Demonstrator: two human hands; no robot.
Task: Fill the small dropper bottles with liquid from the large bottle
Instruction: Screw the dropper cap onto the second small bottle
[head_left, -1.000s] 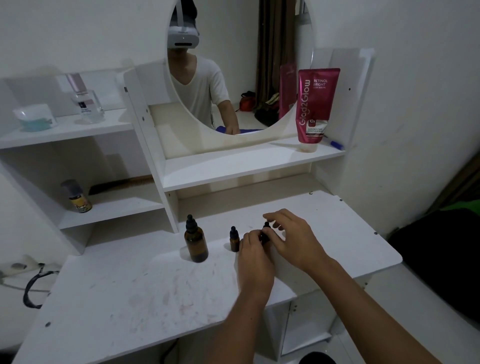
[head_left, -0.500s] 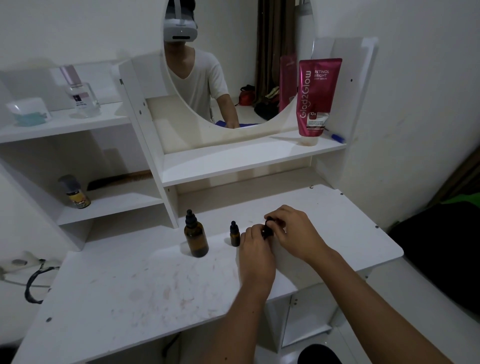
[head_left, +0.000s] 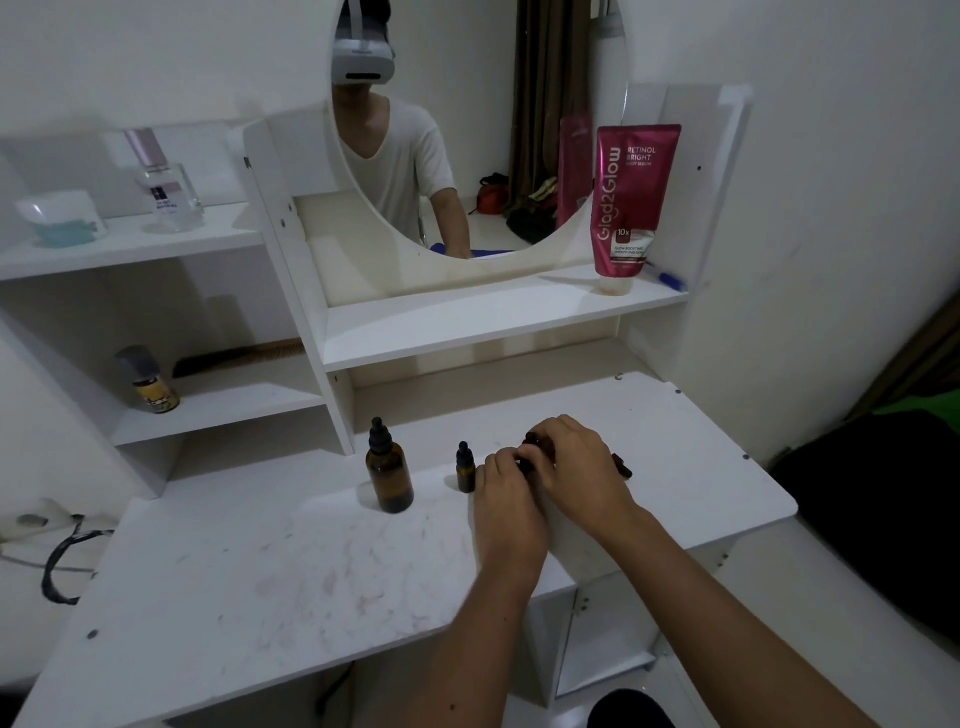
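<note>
While both hands meet over the white desk (head_left: 311, 571), I see my left hand (head_left: 506, 499) and right hand (head_left: 582, 467) closed together around a small dark dropper bottle (head_left: 531, 451), mostly hidden by fingers. Another small dropper bottle (head_left: 465, 467) stands upright just left of them, and the large amber bottle (head_left: 388, 475) stands capped farther left.

White walls (head_left: 831, 156) enclose a white bench (head_left: 260, 571) with shelves (head_left: 467, 317). An oval mirror (head_left: 467, 130) hangs above them, beyond the hand (head_left: 582, 467). Brown curtains show in it.
</note>
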